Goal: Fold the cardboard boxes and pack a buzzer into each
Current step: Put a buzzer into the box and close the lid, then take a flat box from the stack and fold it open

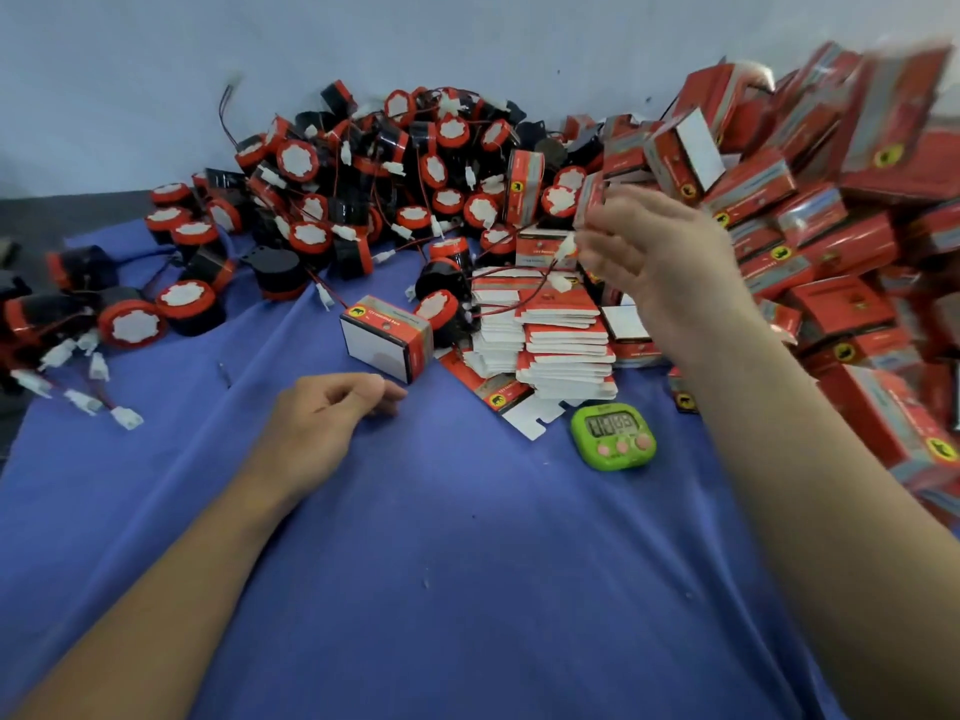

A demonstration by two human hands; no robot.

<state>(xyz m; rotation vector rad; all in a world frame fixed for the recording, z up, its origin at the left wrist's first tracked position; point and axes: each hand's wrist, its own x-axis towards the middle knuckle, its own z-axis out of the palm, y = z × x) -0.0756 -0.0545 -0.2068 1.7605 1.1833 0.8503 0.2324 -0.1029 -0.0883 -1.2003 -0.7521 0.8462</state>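
A folded red-and-white cardboard box (387,337) lies on blue cloth (467,563) by my left hand (332,413), grip slack and empty; my raised right hand (660,252), blurred, seems to pinch a second box (589,200).

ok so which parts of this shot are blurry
Head view: the right hand and the box pile at top right are motion-smeared; the left hand and timer look fairly sharp; light is even, no glare.
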